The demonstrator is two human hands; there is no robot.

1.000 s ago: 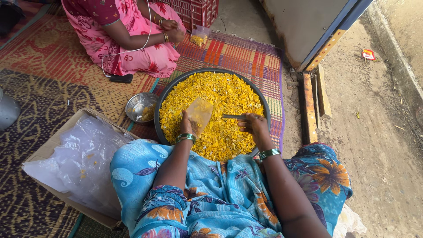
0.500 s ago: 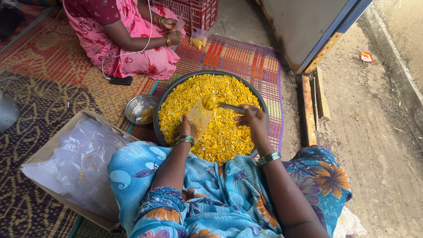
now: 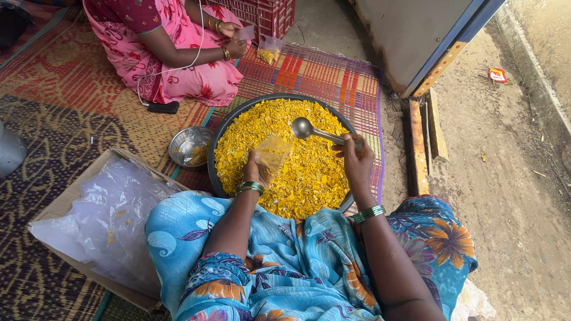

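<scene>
right grip [image 3: 355, 159] holding spoon [image 3: 313, 131], beside pouch [image 3: 272, 153]

A small round steel bowl [image 3: 190, 146] sits left of the big pan. Near left, an open cardboard box [image 3: 66, 202] holds clear plastic bags [image 3: 104, 220]. At the far side sits another person in pink floral clothing [image 3: 172, 50], with a red plastic crate [image 3: 267, 13] just right of them and a black phone [image 3: 163, 107] on the striped woven mat [image 3: 321, 74].
</scene>
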